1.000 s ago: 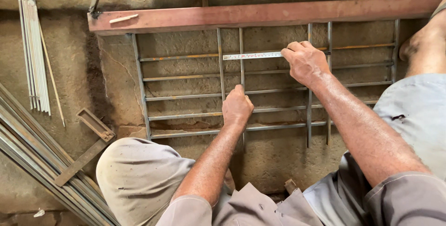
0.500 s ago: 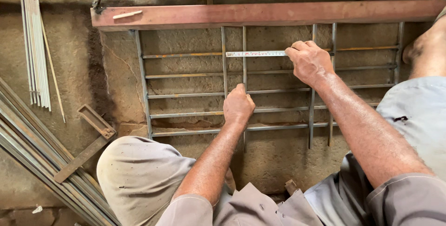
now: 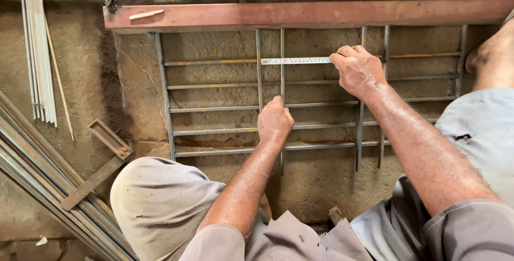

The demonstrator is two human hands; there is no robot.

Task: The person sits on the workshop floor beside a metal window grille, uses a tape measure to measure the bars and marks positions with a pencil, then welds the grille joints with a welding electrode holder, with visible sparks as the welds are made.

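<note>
A grille of thin metal bars (image 3: 214, 108) lies flat on the concrete floor, its top against a reddish steel beam (image 3: 300, 14). My left hand (image 3: 274, 121) is closed around a vertical bar (image 3: 282, 46) near the grille's middle. My right hand (image 3: 357, 71) presses a white measuring tape (image 3: 294, 60) across the upper horizontal bar, the tape running left to that vertical bar. Two more vertical bars (image 3: 383, 132) lie just right of my right hand.
A bundle of welding rods (image 3: 38, 57) lies at the far left. Long metal profiles (image 3: 37, 180) run diagonally at lower left, next to a steel square (image 3: 101, 159). A piece of chalk (image 3: 145, 14) rests on the beam. My knees fill the foreground.
The hands and tape hold the same places on the grille. The view has shifted slightly, nothing else has moved.
</note>
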